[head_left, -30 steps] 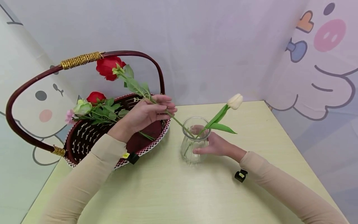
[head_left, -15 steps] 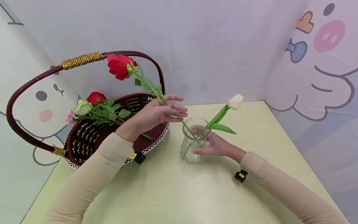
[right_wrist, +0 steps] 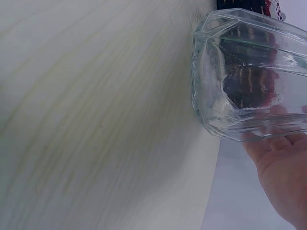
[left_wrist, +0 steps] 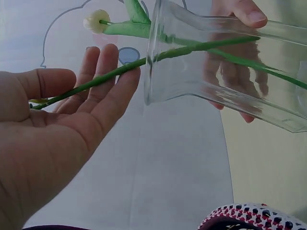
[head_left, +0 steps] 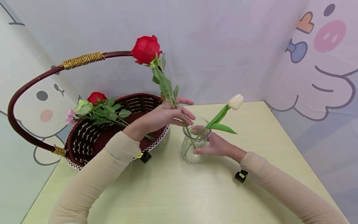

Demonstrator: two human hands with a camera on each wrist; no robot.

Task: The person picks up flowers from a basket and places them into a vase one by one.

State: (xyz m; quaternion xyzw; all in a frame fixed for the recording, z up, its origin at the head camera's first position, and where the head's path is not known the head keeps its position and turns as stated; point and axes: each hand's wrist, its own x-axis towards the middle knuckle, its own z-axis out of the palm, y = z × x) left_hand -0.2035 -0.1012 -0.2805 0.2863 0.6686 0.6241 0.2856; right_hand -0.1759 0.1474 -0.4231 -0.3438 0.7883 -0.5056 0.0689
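Vs. 0.5 s ago: large red artificial rose w/ long green stem (head_left: 146,50) has swung right & more upright; left hand (head_left: 160,119) has gone right w/ it, now nearer the clear ribbed glass vase (head_left: 192,158). Vase, right hand (head_left: 216,146) & white tulip w/ green leaves (head_left: 235,102) stay put.

L fingers: thumb & fingers hold the rose stem lightly, fingertips spread & fairly straight. Bloom is above & a bit left of them, leaves just above, lower stem runs down past them into the vase mouth; end is inside the glass. L wrist view: thumb lies against stem, a fingertip touches it just outside the rim.

R fingers: curled round vase, thumb on near side, other fingers seen thru glass on far side. Tulip stem stands in same vase, its flower leaning out above & right of R fingers.

Left of L fingers: dark brown woven oval basket w/ white lattice trim (head_left: 84,146), tall maroon handle w/ gold wrap (head_left: 26,83). In it, a smaller red flower (head_left: 96,97), pale green flower (head_left: 83,107), pink flower (head_left: 70,117), stems pointing twd. & under L wrist. Below both hands: pale wood-grain worktop (head_left: 173,189).
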